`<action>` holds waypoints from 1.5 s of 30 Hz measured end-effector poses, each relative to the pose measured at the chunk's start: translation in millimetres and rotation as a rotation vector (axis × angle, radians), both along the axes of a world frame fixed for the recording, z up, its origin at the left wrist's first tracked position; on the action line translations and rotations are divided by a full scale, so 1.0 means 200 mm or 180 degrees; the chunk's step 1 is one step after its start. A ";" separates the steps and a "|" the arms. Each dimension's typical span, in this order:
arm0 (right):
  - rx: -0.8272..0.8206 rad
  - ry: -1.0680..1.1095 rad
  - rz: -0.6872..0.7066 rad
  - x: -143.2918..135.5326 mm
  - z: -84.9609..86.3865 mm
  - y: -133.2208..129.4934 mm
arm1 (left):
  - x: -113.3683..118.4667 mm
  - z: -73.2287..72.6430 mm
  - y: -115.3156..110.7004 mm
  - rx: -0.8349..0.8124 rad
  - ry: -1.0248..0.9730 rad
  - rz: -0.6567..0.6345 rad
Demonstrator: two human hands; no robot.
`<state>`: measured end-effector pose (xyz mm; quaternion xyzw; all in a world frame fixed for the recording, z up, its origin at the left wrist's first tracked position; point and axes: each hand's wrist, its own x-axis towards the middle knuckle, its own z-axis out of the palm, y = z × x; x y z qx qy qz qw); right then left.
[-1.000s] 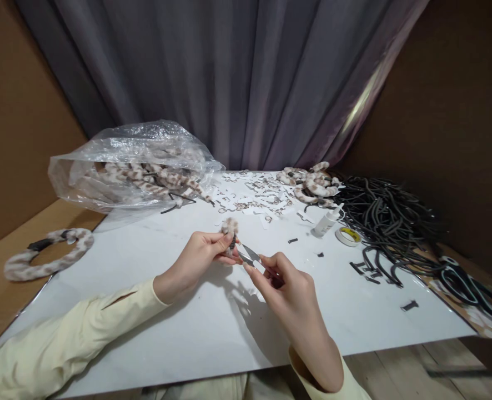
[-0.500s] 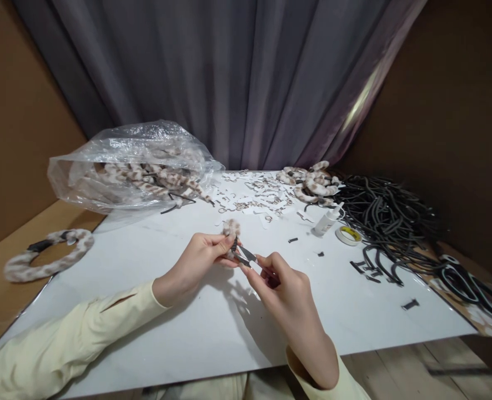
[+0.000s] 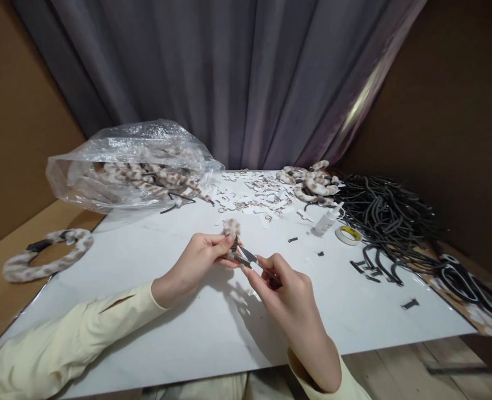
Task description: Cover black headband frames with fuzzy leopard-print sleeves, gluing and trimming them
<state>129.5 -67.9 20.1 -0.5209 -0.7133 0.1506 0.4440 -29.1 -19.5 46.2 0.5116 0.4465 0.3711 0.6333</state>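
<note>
Pinched in the fingers of my left hand [image 3: 202,255] is a fluffy beige-and-brown plush piece [image 3: 231,228], with a dark ribbed part showing below the fluff. My right hand [image 3: 285,289] is closed around small thread snips [image 3: 246,258]. The dark blades point left and meet the held piece at its dark part; whether they are cutting into it I cannot tell. Both hands are over the middle of the white tabletop [image 3: 179,333], close together. My fingers hide much of the plush piece and the snips' handle.
At left lies a plush ring [image 3: 48,255]; behind it, a clear plastic bag [image 3: 133,161] of plush pieces. Small cut pieces [image 3: 258,200] litter the back. Rightward are plush rings [image 3: 312,180], a glue bottle [image 3: 327,221], a tape roll [image 3: 348,235], black cords [image 3: 387,214] and large scissors [image 3: 475,289].
Almost nothing differs. Both hands keep their hold on the plush piece and the snips, and the view has shifted very slightly.
</note>
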 end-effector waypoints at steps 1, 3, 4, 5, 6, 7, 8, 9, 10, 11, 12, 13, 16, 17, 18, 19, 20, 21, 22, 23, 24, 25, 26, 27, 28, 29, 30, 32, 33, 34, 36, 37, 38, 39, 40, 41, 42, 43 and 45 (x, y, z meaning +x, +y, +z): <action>-0.0002 0.0009 0.0005 0.00 0.00 0.00 | 0.00 0.00 0.00 -0.0015 -0.0006 0.0016; -0.0005 0.0027 0.0021 0.00 0.00 0.00 | 0.00 0.00 0.00 -0.0035 -0.0008 0.0036; -0.0008 0.0035 0.0019 0.00 0.00 0.00 | 0.00 0.00 0.00 -0.0041 -0.0001 0.0044; -0.0009 0.0040 0.0018 0.00 0.00 0.00 | 0.00 0.00 0.00 -0.0040 0.0007 0.0052; -0.0010 0.0043 0.0017 0.00 0.00 0.00 | 0.00 0.00 0.00 -0.0036 0.0011 0.0050; -0.0010 0.0046 0.0019 0.00 0.00 0.00 | 0.00 0.00 0.00 -0.0031 0.0011 0.0041; -0.0011 0.0048 0.0024 0.00 0.00 0.00 | 0.00 -0.01 0.00 -0.0028 0.0004 0.0027; -0.0016 0.0047 0.0028 -0.01 -0.01 0.01 | 0.00 -0.01 0.00 -0.0022 -0.0003 0.0013; -0.0020 0.0044 0.0022 -0.01 -0.01 0.01 | 0.00 -0.01 0.00 -0.0015 -0.0011 0.0004; -0.0023 0.0037 0.0004 -0.01 -0.01 0.00 | 0.00 -0.01 0.00 -0.0006 -0.0017 0.0010; -0.0034 0.0026 -0.0034 -0.01 -0.02 0.00 | 0.00 -0.02 -0.01 0.0006 -0.0021 0.0026; -0.0046 0.0007 -0.0083 -0.02 -0.02 0.00 | 0.01 -0.02 -0.01 0.0022 -0.0029 0.0056; -0.0069 -0.0078 -0.0236 -0.04 -0.03 0.00 | 0.02 -0.04 -0.01 0.0073 -0.0103 0.0225; -0.0070 -0.0100 -0.0266 -0.05 -0.03 0.00 | 0.02 -0.05 -0.01 0.0088 -0.0135 0.0291; -0.0055 -0.0114 -0.0285 -0.06 -0.03 0.01 | 0.02 -0.06 -0.02 0.0110 -0.0164 0.0356; -0.0026 -0.0122 -0.0296 -0.07 -0.03 0.01 | 0.03 -0.06 -0.02 0.0139 -0.0183 0.0419; 0.0000 -0.0131 -0.0310 -0.08 -0.03 0.01 | 0.03 -0.07 -0.02 0.0172 -0.0188 0.0477; 0.0036 -0.0141 -0.0330 -0.09 -0.03 0.01 | 0.03 -0.07 -0.02 0.0207 -0.0182 0.0534; 0.0076 -0.0152 -0.0357 -0.10 -0.03 0.02 | 0.04 -0.08 -0.02 0.0237 -0.0171 0.0594; 0.0109 -0.0160 -0.0387 -0.11 -0.03 0.02 | 0.04 -0.08 -0.02 0.0267 -0.0162 0.0660; 0.0144 -0.0169 -0.0417 -0.12 -0.02 0.02 | 0.04 -0.08 -0.02 0.0292 -0.0157 0.0720; 0.0183 -0.0188 -0.0450 -0.13 -0.02 0.03 | 0.04 -0.08 -0.02 0.0318 -0.0157 0.0765; 0.0222 -0.0225 -0.0489 -0.14 -0.02 0.03 | 0.04 -0.08 -0.02 0.0352 -0.0163 0.0797; 0.0267 -0.0284 -0.0534 -0.16 -0.02 0.03 | 0.04 -0.08 -0.01 0.0392 -0.0169 0.0822; 0.0304 -0.0360 -0.0585 -0.17 -0.02 0.04 | 0.04 -0.08 0.00 0.0433 -0.0170 0.0846; 0.0339 -0.0439 -0.0637 -0.18 -0.02 0.04 | 0.04 -0.08 0.00 0.0470 -0.0165 0.0861; 0.0369 -0.0502 -0.0684 -0.19 -0.02 0.05 | 0.03 -0.07 0.01 0.0504 -0.0164 0.0858; 0.0425 -0.0515 -0.0725 -0.20 -0.01 0.06 | 0.02 -0.05 0.03 0.0575 -0.0177 0.0768; 0.0445 -0.0450 -0.0709 -0.20 -0.01 0.06 | 0.01 -0.04 0.03 0.0610 -0.0171 0.0697; 0.0445 -0.0348 -0.0666 -0.20 -0.01 0.07 | 0.00 -0.03 0.04 0.0636 -0.0151 0.0619; 0.0385 -0.0088 -0.0527 -0.17 0.00 0.06 | -0.01 -0.02 0.04 0.0645 -0.0082 0.0486; 0.0325 0.0034 -0.0456 -0.15 0.01 0.05 | -0.01 -0.01 0.04 0.0617 -0.0055 0.0435; 0.0265 0.0143 -0.0398 -0.14 0.01 0.04 | -0.01 -0.01 0.04 0.0576 -0.0047 0.0400; 0.0209 0.0228 -0.0358 -0.12 0.02 0.03 | -0.01 -0.01 0.04 0.0522 -0.0060 0.0380; 0.0162 0.0293 -0.0333 -0.11 0.02 0.02 | -0.01 -0.01 0.04 0.0469 -0.0085 0.0388; 0.0131 0.0339 -0.0315 -0.10 0.02 0.01 | -0.01 -0.01 0.04 0.0418 -0.0112 0.0412; 0.0114 0.0372 -0.0306 -0.09 0.02 0.01 | -0.01 -0.01 0.04 0.0371 -0.0141 0.0442; 0.0104 0.0392 -0.0302 -0.09 0.03 0.00 | -0.01 -0.01 0.04 0.0328 -0.0172 0.0458; 0.0105 0.0406 -0.0303 -0.09 0.03 0.00 | -0.01 -0.01 0.04 0.0257 -0.0245 0.0401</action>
